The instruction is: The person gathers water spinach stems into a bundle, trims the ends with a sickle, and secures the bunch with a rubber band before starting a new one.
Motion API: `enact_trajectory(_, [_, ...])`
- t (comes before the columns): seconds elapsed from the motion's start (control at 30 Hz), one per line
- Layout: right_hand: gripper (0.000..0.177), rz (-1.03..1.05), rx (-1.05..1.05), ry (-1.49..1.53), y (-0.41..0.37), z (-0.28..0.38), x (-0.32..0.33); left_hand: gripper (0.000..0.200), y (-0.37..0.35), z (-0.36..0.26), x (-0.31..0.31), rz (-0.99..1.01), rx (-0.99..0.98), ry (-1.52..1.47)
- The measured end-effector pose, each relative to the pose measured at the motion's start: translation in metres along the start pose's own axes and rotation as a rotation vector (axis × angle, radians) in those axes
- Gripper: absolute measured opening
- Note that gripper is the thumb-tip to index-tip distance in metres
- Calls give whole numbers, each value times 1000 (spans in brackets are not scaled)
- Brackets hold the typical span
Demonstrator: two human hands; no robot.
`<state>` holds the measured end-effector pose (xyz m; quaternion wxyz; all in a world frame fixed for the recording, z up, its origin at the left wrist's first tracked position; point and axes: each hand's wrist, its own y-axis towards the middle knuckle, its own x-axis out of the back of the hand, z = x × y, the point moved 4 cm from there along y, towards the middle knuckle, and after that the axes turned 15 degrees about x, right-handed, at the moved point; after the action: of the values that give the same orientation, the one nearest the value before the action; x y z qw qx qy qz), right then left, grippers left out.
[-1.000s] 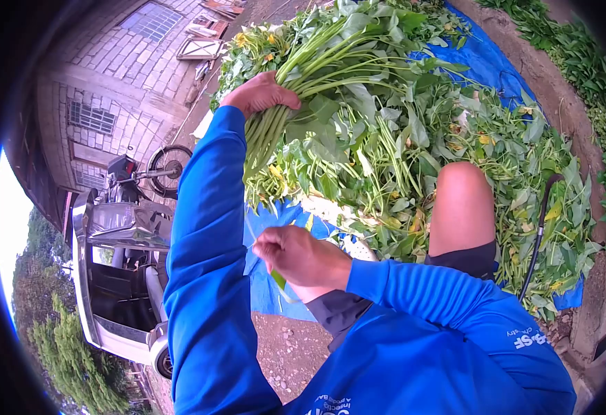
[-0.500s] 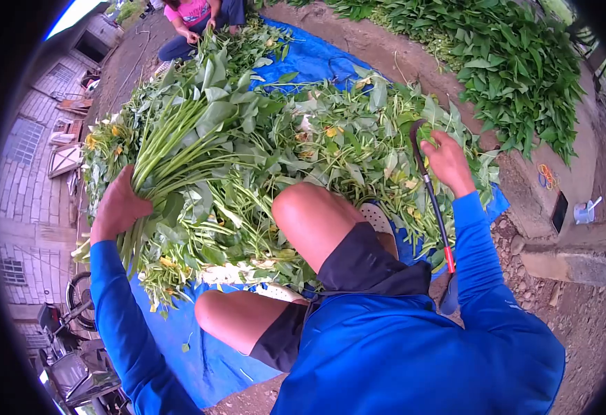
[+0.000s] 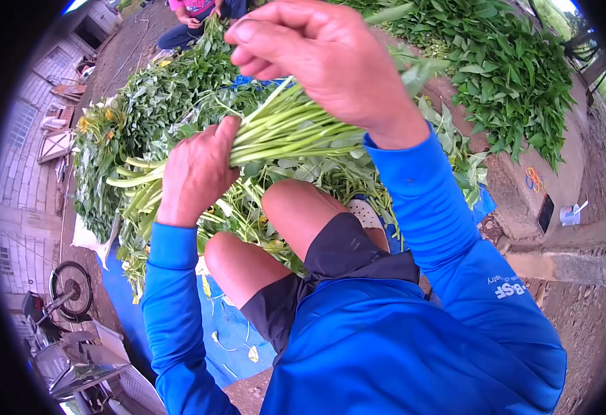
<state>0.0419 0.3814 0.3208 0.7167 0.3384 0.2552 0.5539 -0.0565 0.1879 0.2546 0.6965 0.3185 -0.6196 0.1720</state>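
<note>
My left hand (image 3: pixel 198 171) is wrapped round a thick bunch of leafy green stems (image 3: pixel 296 128), held above my knees with the leaves pointing right. The cut ends of the stems stick out left of my wrist. Over the leafy end hangs my right hand (image 3: pixel 323 59), its thumb and fingers drawn together. Whatever may be between those fingertips cannot be made out. Under both hands spreads a loose heap of cut greens (image 3: pixel 323 169) on a blue tarp (image 3: pixel 230 339).
Another person (image 3: pixel 196 24) sits at the far edge of the heap. A big pile of greens (image 3: pixel 517 76) lies at the upper right. Rubber bands (image 3: pixel 534 180), a phone (image 3: pixel 545 213) and a white cup (image 3: pixel 570 214) rest on the right-hand ledge. A motorcycle (image 3: pixel 71 297) stands left.
The bunch in my left hand has swung right and been lifted towards me. My right hand has moved up and left over it; the curved, hook-ended tool beside it before is out of sight.
</note>
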Motion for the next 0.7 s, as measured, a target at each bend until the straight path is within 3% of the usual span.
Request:
enact_trajectory(0.07, [43, 156, -24, -199, 10, -23, -48, 70, -27, -9, -5, -44, -20, -15])
enact_trajectory(0.1, [49, 282, -70, -338, 6, -33, -68, 59, -43, -13, -7, -131, -39, 8])
enact_trajectory(0.2, [57, 726, -191, -601, -54, -73, -101, 46, -101, -7, -23, -170, 22, 134])
enact_trajectory(0.23, [58, 765, -133, -627, -76, -57, -107, 58, -125, -6, -32, -84, 110, 175])
enact_trajectory(0.27, [57, 828, -126, -680, -103, -58, -116, 54, -146, -7, -41, -140, 113, 181])
enact_trajectory(0.3, [51, 728, -27, -687, -130, -60, -123, 49, -166, -8, -53, -193, 110, 188])
enact_trajectory(0.4, [31, 675, -8, -681, -203, -68, -135, 54, -219, -10, -101, -103, 234, 137])
enact_trajectory(0.47, [29, 639, 47, -648, -222, -66, -135, 52, -235, -24, -108, -110, 316, 125])
enact_trajectory(0.53, [36, 620, 69, -626, -226, -54, -133, 63, -239, -37, -92, 41, 456, 16])
enact_trajectory(0.57, [38, 668, 55, -639, -229, -49, -133, 65, -240, -44, -82, 104, 539, -58])
enact_trajectory(0.7, [46, 869, -35, -641, -229, -30, -136, 83, -258, -51, -59, 265, 546, -278])
